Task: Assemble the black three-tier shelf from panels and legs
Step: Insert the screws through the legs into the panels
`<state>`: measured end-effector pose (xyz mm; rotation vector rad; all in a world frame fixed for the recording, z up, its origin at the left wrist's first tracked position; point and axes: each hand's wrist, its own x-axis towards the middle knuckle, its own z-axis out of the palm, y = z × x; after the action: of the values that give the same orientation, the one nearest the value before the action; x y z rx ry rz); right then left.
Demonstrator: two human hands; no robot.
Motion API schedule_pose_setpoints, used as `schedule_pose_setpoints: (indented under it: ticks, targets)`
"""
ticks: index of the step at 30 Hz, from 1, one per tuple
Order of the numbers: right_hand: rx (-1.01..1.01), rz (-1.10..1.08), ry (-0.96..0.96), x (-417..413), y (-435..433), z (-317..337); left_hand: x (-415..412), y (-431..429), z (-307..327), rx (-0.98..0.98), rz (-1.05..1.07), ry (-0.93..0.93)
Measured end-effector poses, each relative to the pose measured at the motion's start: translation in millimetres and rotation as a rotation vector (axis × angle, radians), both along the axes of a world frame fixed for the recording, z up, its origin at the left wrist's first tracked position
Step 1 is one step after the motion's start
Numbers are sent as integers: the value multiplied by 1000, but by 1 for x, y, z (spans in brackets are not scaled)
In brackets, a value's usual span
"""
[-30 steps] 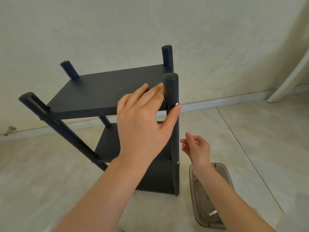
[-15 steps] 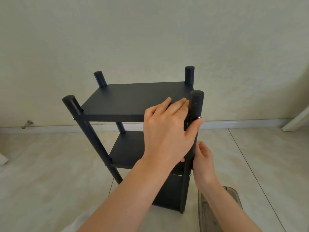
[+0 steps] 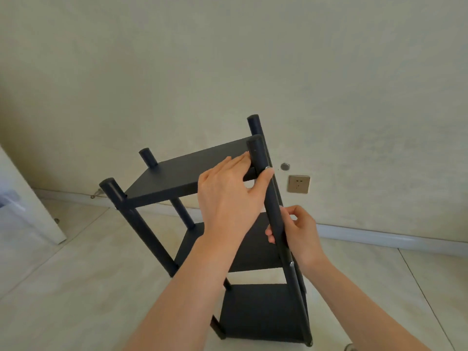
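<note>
Shelf (image 3: 255, 252) (black, three tiers, flat panels on round tube legs) stands on the pale tiled floor (image 3: 76, 287), close to the wall (image 3: 354, 72). Left hand (image 3: 228, 196) lies fingers-flat on the top panel (image 3: 177, 173), thumb pressing the near right leg (image 3: 273, 209); right hand (image 3: 300, 231) wraps that leg lower down. Looks light and stiff, tubes probably slick, so I'd grab the legs right by the joints.

The shelf (image 3: 258, 310) stood on the floor (image 3: 88, 274) by the wall (image 3: 228, 59); the left hand (image 3: 228, 196) lay flat on the top panel (image 3: 182, 173), thumb against the near right leg (image 3: 272, 198); the right hand (image 3: 298, 231) gripped that leg lower down, above the middle panel (image 3: 255, 249); a socket (image 3: 298, 184) sat on the wall, right.
</note>
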<state>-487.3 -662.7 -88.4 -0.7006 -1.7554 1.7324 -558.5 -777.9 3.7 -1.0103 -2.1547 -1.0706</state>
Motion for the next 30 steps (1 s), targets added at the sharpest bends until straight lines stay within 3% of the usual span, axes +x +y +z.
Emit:
schedule_pose_setpoints:
  ticks: [8,18,26,30]
  targets:
    - [141,145,-24,-55,-38,24,-39,-52,-2,201,153,-21]
    - [370,292,-101,-78,-68,31,-47,-104,-8,348,218,-229]
    - [394,313,-68,-88,-79,12,-48,-140,-32,509,160,-503]
    - [401,289,-78,-89,-82,-6,-52,-155,-52,590,163,-750]
